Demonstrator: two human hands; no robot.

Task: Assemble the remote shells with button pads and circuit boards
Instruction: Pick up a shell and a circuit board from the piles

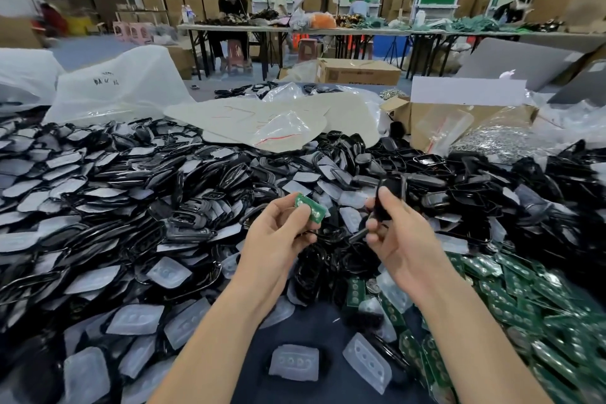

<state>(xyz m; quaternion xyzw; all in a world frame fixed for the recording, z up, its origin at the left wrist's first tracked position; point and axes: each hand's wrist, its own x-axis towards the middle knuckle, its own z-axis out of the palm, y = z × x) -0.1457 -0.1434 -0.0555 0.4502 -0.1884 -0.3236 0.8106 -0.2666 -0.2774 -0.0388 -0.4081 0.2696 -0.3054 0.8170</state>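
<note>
As the hands now stand: the left hand (278, 234) pinches a green circuit board (311, 211) between thumb and fingertips; the right hand (398, 236) is curled round a black remote shell (388, 197). Both are held up over the heap at near centre, with the board just left of the shell and apart from it.
Step in hand: probably seating the board in the shell.
Doing it well: turn the shell's open side toward the board, match the outlines, keep fingers on the board's edges, and press evenly until it lies flat.
Check first: whether a button pad already sits in the shell cannot be told.
Supplies: heaped shells (131, 190) to the left and far; clear button pads (294, 362) near centre; spare boards (524, 302) near right.
Writing: dark handwritten marks on the white bag (108, 80) at far left, not legible; print on the cardboard box (360, 70) at far centre is too blurred to read.
Brands: none readable.
</note>
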